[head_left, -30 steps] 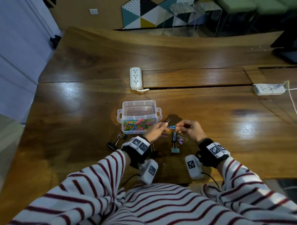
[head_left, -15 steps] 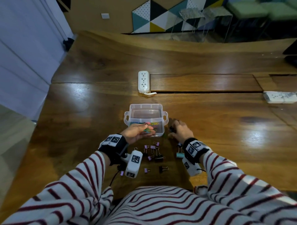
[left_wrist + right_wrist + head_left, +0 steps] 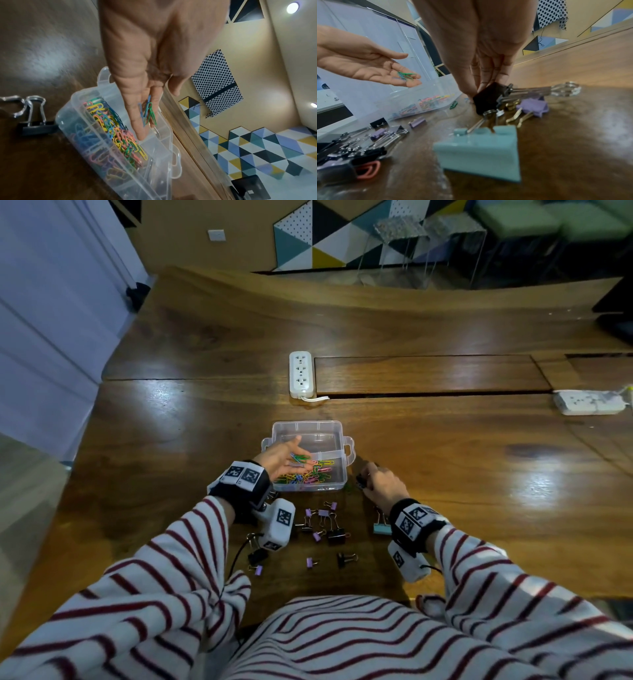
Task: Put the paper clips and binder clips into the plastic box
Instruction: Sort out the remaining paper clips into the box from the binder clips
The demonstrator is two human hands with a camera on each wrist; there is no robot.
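Observation:
The clear plastic box (image 3: 337,425) (image 3: 120,170) sits on the table with a heap of coloured paper clips (image 3: 317,474) (image 3: 111,128) in its near compartment. My left hand (image 3: 297,454) (image 3: 158,114) hovers over the box, palm up and fingers straight. A few green and blue paper clips (image 3: 299,457) (image 3: 148,112) (image 3: 405,75) lie on its fingers. Just right of the box, my right hand (image 3: 364,479) (image 3: 479,89) pinches a black binder clip (image 3: 489,97) that rests on the table. Several purple and black binder clips (image 3: 325,525) lie in front of the box.
A teal binder clip (image 3: 382,529) (image 3: 479,151) lies by my right wrist. Left of the box lies another black binder clip (image 3: 36,125). A loose green paper clip (image 3: 453,104) lies beside the box. One white power strip (image 3: 300,374) sits behind the box, another (image 3: 587,402) at the far right.
Both hands held a blue paper clip between them a second ago. The left hand has since moved over the box and turned palm up; the right hand dropped to the black binder clip.

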